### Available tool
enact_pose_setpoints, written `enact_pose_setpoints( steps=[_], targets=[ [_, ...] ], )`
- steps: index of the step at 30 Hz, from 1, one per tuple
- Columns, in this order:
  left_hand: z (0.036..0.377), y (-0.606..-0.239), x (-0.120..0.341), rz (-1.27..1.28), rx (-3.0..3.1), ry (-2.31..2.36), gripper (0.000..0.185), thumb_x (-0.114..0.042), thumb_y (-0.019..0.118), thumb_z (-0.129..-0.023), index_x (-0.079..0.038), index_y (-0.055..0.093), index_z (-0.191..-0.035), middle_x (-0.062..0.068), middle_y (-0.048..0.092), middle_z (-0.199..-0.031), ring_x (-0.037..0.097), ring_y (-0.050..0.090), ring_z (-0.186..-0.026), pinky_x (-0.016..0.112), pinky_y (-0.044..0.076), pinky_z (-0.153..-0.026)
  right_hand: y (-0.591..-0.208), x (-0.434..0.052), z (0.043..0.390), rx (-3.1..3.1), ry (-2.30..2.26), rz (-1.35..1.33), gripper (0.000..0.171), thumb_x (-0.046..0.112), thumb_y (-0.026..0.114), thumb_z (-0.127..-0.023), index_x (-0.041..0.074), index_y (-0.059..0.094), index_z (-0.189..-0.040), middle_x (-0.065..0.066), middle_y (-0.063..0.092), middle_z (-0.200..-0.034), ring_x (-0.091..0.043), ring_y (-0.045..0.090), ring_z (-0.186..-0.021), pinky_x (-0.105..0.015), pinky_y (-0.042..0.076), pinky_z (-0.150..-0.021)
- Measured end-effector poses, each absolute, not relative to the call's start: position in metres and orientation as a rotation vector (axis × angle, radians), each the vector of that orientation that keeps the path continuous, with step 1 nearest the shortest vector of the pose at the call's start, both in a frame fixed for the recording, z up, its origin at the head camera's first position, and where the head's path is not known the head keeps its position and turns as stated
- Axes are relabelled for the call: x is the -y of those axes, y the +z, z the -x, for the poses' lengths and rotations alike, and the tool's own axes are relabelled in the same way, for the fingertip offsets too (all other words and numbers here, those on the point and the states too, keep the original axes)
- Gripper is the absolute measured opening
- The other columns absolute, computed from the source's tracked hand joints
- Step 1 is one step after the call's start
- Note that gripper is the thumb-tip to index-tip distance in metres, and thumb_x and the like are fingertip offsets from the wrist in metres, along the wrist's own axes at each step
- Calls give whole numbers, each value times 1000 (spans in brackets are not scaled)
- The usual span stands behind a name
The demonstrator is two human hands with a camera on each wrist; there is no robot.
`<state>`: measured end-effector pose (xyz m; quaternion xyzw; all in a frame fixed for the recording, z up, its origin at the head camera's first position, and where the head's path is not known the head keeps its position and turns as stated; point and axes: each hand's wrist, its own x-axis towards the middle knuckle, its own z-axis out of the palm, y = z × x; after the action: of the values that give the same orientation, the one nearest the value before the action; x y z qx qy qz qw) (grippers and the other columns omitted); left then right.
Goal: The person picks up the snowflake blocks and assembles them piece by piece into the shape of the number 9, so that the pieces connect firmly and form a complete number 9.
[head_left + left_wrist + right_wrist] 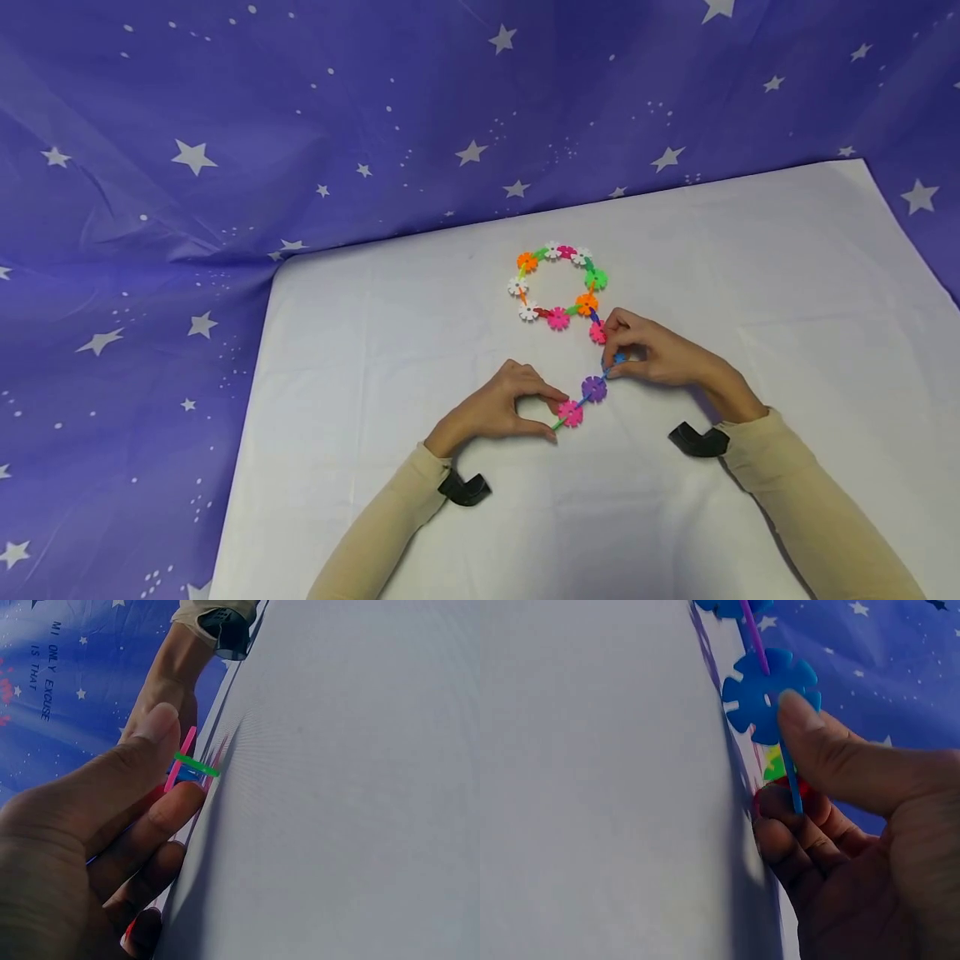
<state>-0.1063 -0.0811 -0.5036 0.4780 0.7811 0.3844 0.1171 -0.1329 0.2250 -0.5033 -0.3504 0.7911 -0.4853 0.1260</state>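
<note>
Just below the frame's centre, a snowflake-disc chain (pixel 588 387) lies on the white counter (pixel 750 275), running diagonally from lower left up to the disc ring (pixel 558 283). The left hand (pixel 498 408) pinches its pink-and-green end while the right hand (pixel 656 354) pinches a blue disc, likely steadying the slotted joints.
</note>
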Motion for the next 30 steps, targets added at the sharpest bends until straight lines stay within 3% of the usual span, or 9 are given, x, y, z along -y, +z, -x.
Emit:
enact_pose_setpoints(
  steps=[10,15,18,21,24,28,30],
  targets=[
    [104,-506,82,-1410,-2322,1104,53,-41,89,-67,-22,73,-114,-15,71,-94,-2,56,-96,27,33,-89,-505,-217,137,-2306,-1377,1053,17,11,79,-82,24,68,-87,2,46,-100,-13,48,-88,-23,43,-79],
    [102,-508,78,-1404,-2322,1099,53,-40,88,-68,-21,73,-115,-15,71,-93,-2,55,-96,26,33,-89,-501,-225,137,-2368,-1429,1017,18,9,78,-82,20,69,-93,2,50,-101,-14,49,-85,-25,45,-74],
    [102,-507,76,-1418,-2326,1081,53,-42,88,-69,-21,72,-116,-15,71,-94,-2,55,-98,27,33,-90,-502,-228,142,-2500,-1487,913,22,2,72,-86,12,69,-105,-6,52,-112,-18,51,-89,-24,45,-73],
    [103,-506,73,-1424,-2333,1065,54,-42,88,-68,-21,73,-115,-15,70,-94,-1,55,-98,27,34,-91,-503,-229,154,-2617,-1440,781,40,4,66,-90,8,60,-130,-17,42,-138,-24,50,-102,-24,44,-79],
    [104,-505,69,-1412,-2333,1054,54,-42,89,-67,-22,73,-114,-15,70,-93,-1,55,-97,27,34,-91,-505,-227,169,-2632,-1335,717,51,11,62,-95,9,48,-144,-22,27,-154,-34,43,-119,-36,43,-87],
    [106,-504,64,-1400,-2330,1028,52,-43,88,-68,-23,73,-114,-15,70,-93,-2,55,-96,27,34,-91,-505,-225,184,-2561,-1256,702,49,19,64,-95,11,52,-142,-19,22,-159,-43,25,-139,-62,35,-102],
    [106,-505,62,-1403,-2330,1019,52,-42,88,-68,-23,73,-113,-16,70,-92,-3,55,-96,27,33,-90,-505,-224,187,-2534,-1230,694,49,23,66,-94,14,54,-140,-16,21,-160,-43,19,-144,-67,27,-107]
  ],
)
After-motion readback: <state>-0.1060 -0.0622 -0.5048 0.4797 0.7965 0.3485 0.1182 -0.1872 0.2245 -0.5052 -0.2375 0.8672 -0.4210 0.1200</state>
